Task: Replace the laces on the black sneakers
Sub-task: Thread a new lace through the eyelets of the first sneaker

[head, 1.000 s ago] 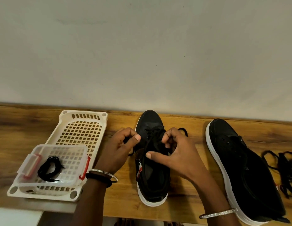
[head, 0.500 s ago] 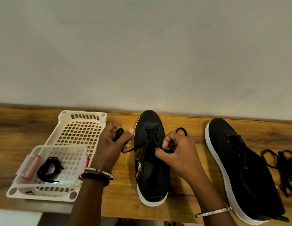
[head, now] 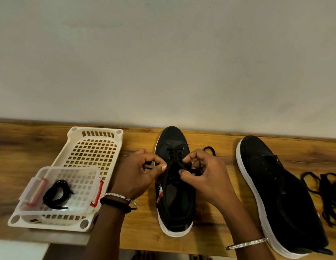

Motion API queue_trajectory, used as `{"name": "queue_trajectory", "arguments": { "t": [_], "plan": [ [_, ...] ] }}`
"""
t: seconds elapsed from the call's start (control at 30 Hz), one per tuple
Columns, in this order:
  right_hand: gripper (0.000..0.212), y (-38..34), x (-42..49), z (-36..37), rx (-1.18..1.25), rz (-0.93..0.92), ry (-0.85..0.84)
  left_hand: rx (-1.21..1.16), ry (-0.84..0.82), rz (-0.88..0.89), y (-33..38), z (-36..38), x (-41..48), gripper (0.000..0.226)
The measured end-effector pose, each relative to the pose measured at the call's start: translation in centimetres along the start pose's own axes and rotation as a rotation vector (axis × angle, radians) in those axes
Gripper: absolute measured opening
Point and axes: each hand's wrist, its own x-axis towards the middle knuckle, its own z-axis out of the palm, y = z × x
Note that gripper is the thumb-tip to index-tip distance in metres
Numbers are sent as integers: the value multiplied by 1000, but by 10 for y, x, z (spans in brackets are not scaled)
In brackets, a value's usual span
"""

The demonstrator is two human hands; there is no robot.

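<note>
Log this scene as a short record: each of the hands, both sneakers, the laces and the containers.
left hand: pinches one end of the lace, left of the middle sneaker
right hand: pinches the lace over the tongue
middle sneaker: laced only near the toe
right sneaker: visible eyelets bare
clear box: holds a coiled lace, sits in the white basket
loose laces: piled on the table, far right

head view, looking down, near wooden table (head: 210, 239)
</note>
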Motion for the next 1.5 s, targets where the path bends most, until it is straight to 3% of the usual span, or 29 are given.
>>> {"name": "queue_trajectory", "arguments": {
  "t": [0.1,0.23,0.33,0.4,0.5,0.63,0.83,1.03,1.27,1.37,1.43,1.5],
  "plan": [
    [19,-1,0,0,12,16,-4,-45,-17,-9,3,5,0,3],
    [18,-1,0,0,23,31,5,-184,-37,-95,7,7,2,20],
    [18,-1,1,0,30,32,6,-72,10,-89,6,8,2,29],
    [18,0,2,0,37,29,3,44,47,-44,7,9,3,27],
    [21,1,1,-3,73,49,-52,-41,40,40,12,10,4,20],
    [42,-1,0,-13,198,129,-138,-75,46,60,18,12,4,17],
    [21,-3,0,-12,155,160,-172,-118,1,-10,18,16,5,13],
    [18,-1,0,-5,152,187,-160,-252,-69,-133,17,6,5,7],
    [18,-6,0,-5,139,219,-79,-80,60,-41,17,12,6,8],
    [23,-7,1,-11,191,250,-118,-2,78,-16,13,8,4,13],
    [33,-8,1,-17,223,278,-189,-80,29,-37,9,-1,3,26],
    [40,-9,0,-25,258,269,-230,-340,-24,-74,11,-9,1,35]
  ]
}}
